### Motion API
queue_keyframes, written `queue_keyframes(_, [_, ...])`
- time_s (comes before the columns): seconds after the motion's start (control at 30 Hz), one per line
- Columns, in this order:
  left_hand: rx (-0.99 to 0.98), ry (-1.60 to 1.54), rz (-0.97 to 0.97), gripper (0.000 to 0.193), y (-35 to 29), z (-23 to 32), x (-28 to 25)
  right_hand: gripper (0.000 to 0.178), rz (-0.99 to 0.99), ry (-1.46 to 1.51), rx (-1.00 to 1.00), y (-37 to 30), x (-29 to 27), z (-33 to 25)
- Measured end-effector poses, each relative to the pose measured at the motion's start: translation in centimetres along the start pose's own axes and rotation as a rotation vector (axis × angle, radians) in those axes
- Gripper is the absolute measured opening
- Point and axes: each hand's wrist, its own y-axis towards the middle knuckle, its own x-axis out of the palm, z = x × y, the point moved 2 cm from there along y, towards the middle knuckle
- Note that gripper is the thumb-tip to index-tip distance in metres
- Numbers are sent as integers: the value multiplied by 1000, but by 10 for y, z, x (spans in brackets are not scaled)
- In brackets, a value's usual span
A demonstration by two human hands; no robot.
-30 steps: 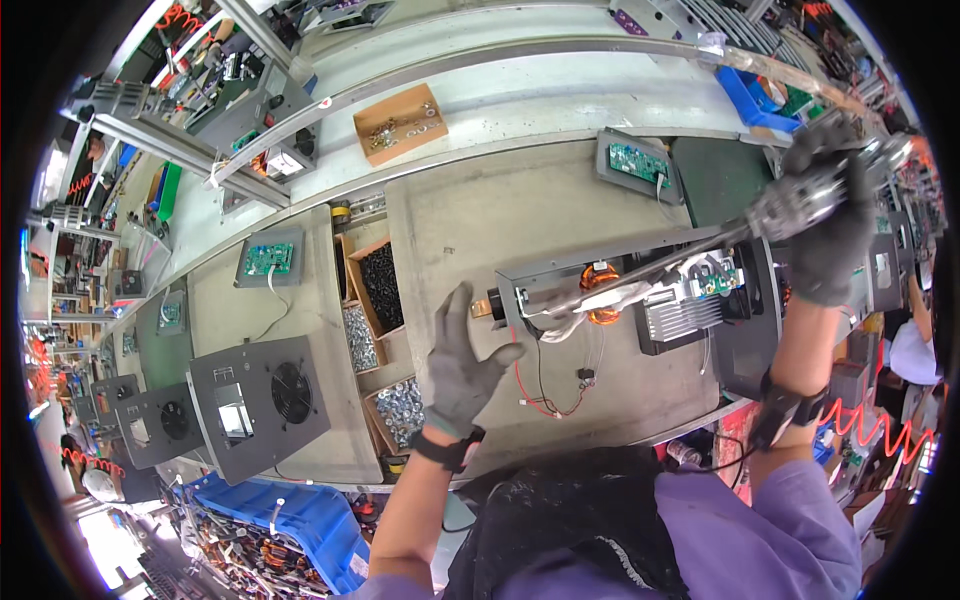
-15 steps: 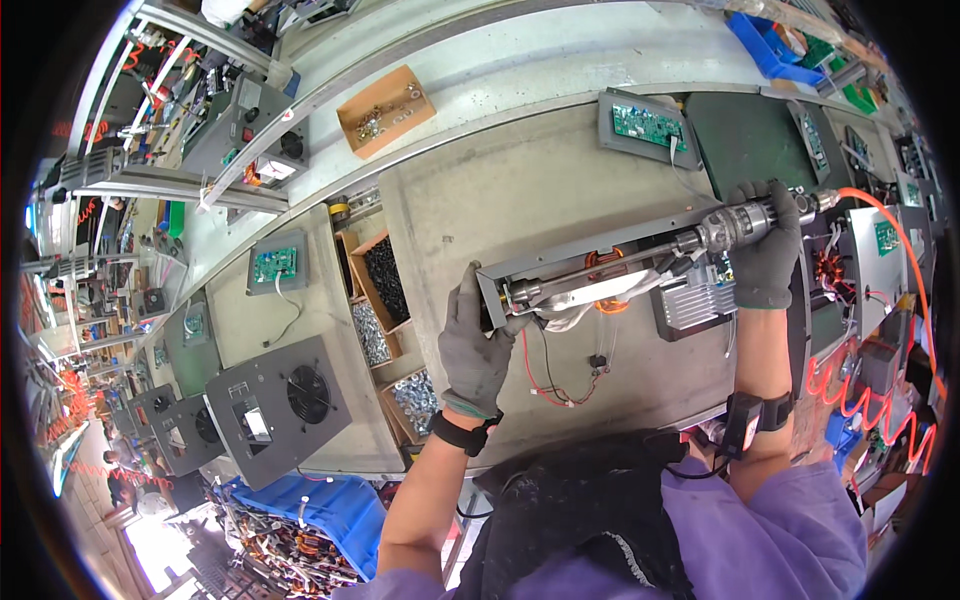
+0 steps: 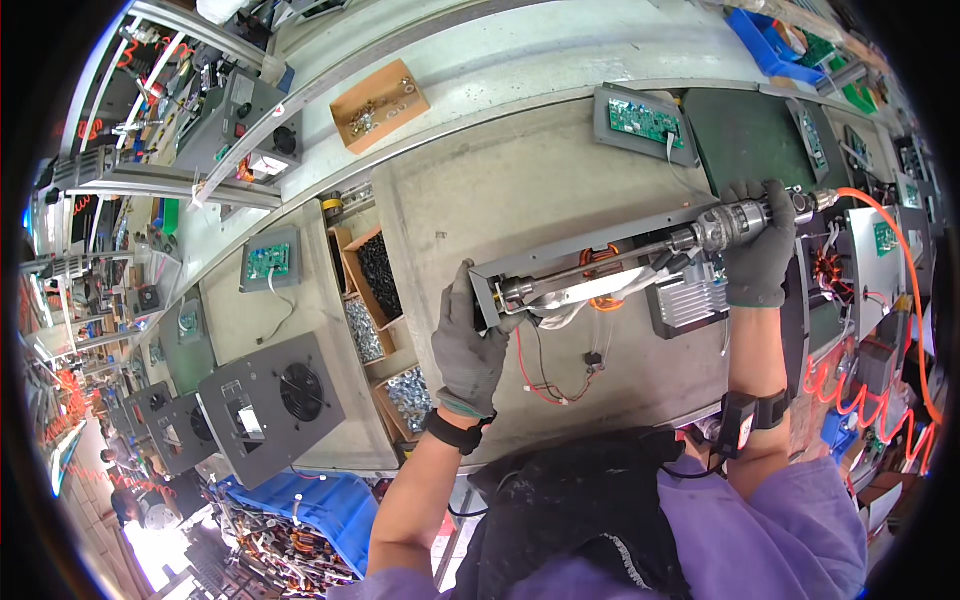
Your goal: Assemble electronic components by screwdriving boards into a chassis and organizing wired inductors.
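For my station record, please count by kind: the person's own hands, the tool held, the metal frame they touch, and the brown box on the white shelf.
Left hand and right hand: 2
Tool: 1
Frame: 1
Box: 1
Total: 5

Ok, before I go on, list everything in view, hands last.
metal chassis: 1, dark grey, between the hands
power tool: 1, silver, shaft running over the chassis
orange hose: at least 1, orange, right, meeting the tool's rear
heat sink: 1, silver, near the right hand
copper coil: 1, orange, left of the heat sink
loose wires: several, red and black, in front of the chassis
circuit boards: at least 4, green, left and right
fan panels: 3, dark grey, left
small fasteners: many, black and silver, left-centre trays
cardboard box: 1, brown, back ledge
distant clutter: uncountable, mixed, edges
left hand: 1, grey-gloved, chassis's left end
right hand: 1, grey-gloved, around the tool
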Motion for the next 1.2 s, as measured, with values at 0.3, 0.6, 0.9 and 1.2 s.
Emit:
queue_keyframes(0.3, [-40,-84,-19,81,1,5,-1,15,1,-22,7,4,-8,1])
queue_keyframes(0.6, [-58,-60,-6,81,-4,2,-2,21,119,-115,-47,-6,0,2])
queue_keyframes(0.9, [-36,-28,8,81,5,1,4,16,97,-33,-46,5,-3,1])
queue_keyframes(1.2, [159,36,32,80,-2,-1,-6,16,-248,-170,-187,-23,109,-107])
